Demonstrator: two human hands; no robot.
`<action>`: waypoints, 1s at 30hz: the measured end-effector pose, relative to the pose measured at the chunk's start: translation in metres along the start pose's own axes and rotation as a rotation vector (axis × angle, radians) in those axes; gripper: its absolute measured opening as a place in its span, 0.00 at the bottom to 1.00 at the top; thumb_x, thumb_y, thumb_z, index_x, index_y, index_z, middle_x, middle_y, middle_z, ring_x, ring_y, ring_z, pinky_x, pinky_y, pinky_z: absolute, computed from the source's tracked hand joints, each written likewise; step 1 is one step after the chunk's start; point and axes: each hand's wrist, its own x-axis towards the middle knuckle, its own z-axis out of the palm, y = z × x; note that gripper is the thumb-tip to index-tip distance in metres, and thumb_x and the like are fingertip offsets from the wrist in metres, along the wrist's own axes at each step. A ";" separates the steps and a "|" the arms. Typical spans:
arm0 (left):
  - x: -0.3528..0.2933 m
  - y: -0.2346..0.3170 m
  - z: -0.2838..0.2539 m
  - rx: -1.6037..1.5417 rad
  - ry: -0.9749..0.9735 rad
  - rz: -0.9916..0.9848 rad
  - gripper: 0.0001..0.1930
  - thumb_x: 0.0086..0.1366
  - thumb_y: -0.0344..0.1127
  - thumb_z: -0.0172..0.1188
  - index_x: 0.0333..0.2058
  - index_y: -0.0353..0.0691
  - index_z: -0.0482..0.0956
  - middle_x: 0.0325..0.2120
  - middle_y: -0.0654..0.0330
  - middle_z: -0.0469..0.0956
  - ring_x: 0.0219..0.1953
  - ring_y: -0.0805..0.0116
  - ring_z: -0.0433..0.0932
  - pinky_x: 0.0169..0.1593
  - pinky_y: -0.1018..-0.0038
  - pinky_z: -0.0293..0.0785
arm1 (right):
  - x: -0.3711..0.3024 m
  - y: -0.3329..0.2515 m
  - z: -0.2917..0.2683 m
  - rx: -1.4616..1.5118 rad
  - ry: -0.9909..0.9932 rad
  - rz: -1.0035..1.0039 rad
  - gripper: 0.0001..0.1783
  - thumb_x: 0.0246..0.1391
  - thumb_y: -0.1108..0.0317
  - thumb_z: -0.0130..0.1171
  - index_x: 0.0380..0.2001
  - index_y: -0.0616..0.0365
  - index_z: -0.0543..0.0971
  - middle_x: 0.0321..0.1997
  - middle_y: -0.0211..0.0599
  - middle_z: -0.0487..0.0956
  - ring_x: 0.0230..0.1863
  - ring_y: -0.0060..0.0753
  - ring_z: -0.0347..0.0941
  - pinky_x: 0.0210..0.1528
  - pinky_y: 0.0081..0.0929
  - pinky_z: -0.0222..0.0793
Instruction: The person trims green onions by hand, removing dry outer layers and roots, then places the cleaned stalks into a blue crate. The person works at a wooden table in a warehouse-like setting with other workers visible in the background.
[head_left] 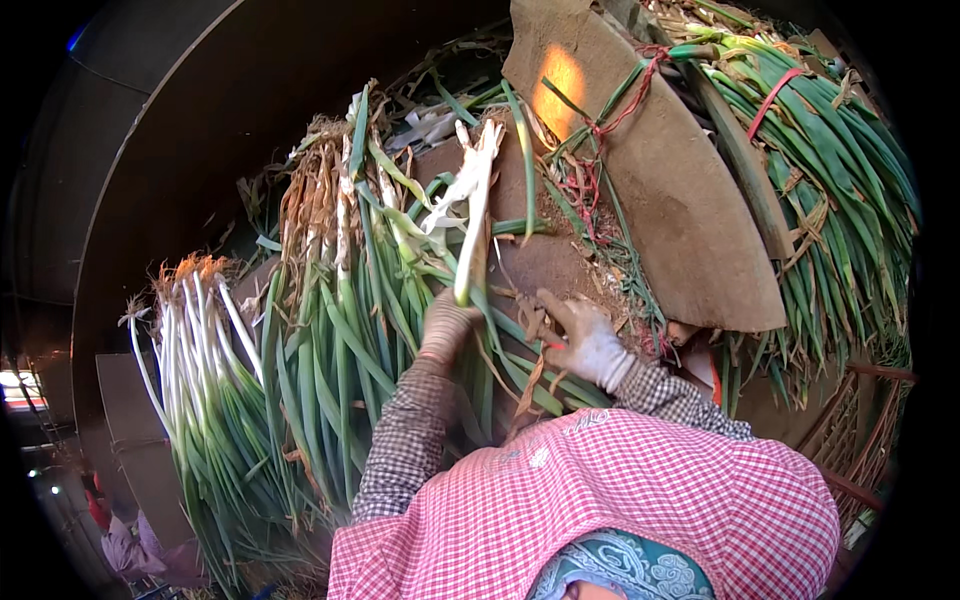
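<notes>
Two forearms in checked sleeves (405,440) are extending forward from the lower part of the view, both elbows bending outward beside a pink checked garment (620,480). The left forearm is slanting up and slightly right, and the left hand (450,325), blurred a little, is closing around a green onion (475,220) just below its white part. That onion is pointing up and away from the fist, its root end uppermost, with a pale strip of skin (452,195) hanging loose on its left side.

The right forearm is angling up and to the left, and the right hand (590,345), in a whitish glove, is pointing its fingers toward the left one without touching it. Its fingers are bending loosely beside some brownish scraps; whether they are gripping any, I cannot tell.

Left of the fists, a row of onions with dry brown skins (320,230) is lying roots outward, and farther left a cleaner white-stemmed group (205,330) is lying the same way. On the right, a curved brown board (690,200) is standing between the hands and a large green bundle (830,200), which a red band (773,103) is encircling.
</notes>
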 end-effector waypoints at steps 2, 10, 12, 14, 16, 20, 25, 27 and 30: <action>0.012 0.014 -0.023 -0.396 0.068 -0.009 0.19 0.54 0.30 0.67 0.45 0.33 0.79 0.30 0.59 0.81 0.29 0.68 0.77 0.37 0.70 0.76 | -0.007 -0.006 0.000 0.008 -0.071 -0.022 0.55 0.42 0.48 0.70 0.71 0.56 0.60 0.46 0.49 0.78 0.49 0.49 0.77 0.54 0.42 0.72; -0.013 -0.007 -0.036 -0.876 0.058 -0.046 0.12 0.58 0.33 0.65 0.37 0.38 0.73 0.23 0.60 0.74 0.19 0.65 0.74 0.23 0.69 0.72 | 0.015 0.002 0.007 0.001 -0.186 0.037 0.48 0.44 0.48 0.68 0.67 0.59 0.65 0.41 0.53 0.81 0.41 0.54 0.80 0.45 0.47 0.76; -0.014 -0.018 -0.027 -0.821 0.025 -0.055 0.12 0.58 0.30 0.64 0.38 0.38 0.71 0.21 0.59 0.73 0.18 0.66 0.74 0.22 0.72 0.72 | 0.010 -0.010 0.002 0.034 -0.250 -0.103 0.49 0.45 0.48 0.67 0.68 0.59 0.64 0.40 0.52 0.81 0.39 0.54 0.80 0.43 0.47 0.76; -0.019 -0.009 -0.011 -0.952 0.123 -0.094 0.12 0.55 0.27 0.66 0.36 0.37 0.73 0.23 0.61 0.74 0.22 0.67 0.74 0.27 0.73 0.72 | 0.010 -0.005 0.015 0.022 -0.292 -0.062 0.50 0.45 0.48 0.67 0.69 0.57 0.63 0.43 0.52 0.80 0.43 0.53 0.80 0.44 0.46 0.75; -0.011 -0.014 -0.005 -0.917 0.129 -0.051 0.11 0.55 0.26 0.66 0.37 0.38 0.75 0.24 0.62 0.74 0.23 0.69 0.73 0.30 0.74 0.72 | 0.014 -0.001 0.018 -0.006 -0.314 -0.021 0.50 0.44 0.49 0.67 0.69 0.56 0.63 0.44 0.52 0.80 0.45 0.52 0.80 0.45 0.46 0.75; 0.001 -0.029 -0.005 -0.767 0.168 -0.048 0.12 0.55 0.28 0.66 0.39 0.39 0.77 0.27 0.63 0.75 0.28 0.71 0.73 0.34 0.75 0.72 | 0.025 -0.008 0.009 -0.024 -0.336 -0.043 0.48 0.43 0.52 0.67 0.68 0.56 0.64 0.42 0.51 0.80 0.45 0.51 0.79 0.44 0.48 0.74; -0.005 -0.019 0.001 -0.621 0.286 -0.032 0.10 0.57 0.28 0.64 0.39 0.39 0.78 0.24 0.64 0.75 0.24 0.70 0.73 0.29 0.74 0.71 | 0.111 0.000 0.025 -0.050 0.040 -0.107 0.41 0.44 0.55 0.66 0.62 0.57 0.68 0.37 0.49 0.81 0.38 0.52 0.80 0.39 0.47 0.75; -0.001 -0.026 0.005 -0.557 0.274 0.035 0.10 0.58 0.27 0.64 0.39 0.38 0.77 0.25 0.62 0.77 0.25 0.70 0.74 0.31 0.73 0.72 | 0.173 0.004 0.025 -0.015 0.075 -0.031 0.39 0.44 0.54 0.66 0.60 0.58 0.69 0.38 0.49 0.81 0.38 0.52 0.80 0.39 0.46 0.76; -0.004 -0.006 0.007 -0.543 0.289 0.018 0.13 0.59 0.27 0.65 0.43 0.37 0.78 0.33 0.62 0.78 0.33 0.69 0.75 0.42 0.72 0.74 | 0.267 -0.001 -0.003 -0.036 0.073 0.061 0.33 0.50 0.48 0.65 0.53 0.56 0.71 0.34 0.47 0.83 0.39 0.50 0.83 0.42 0.46 0.78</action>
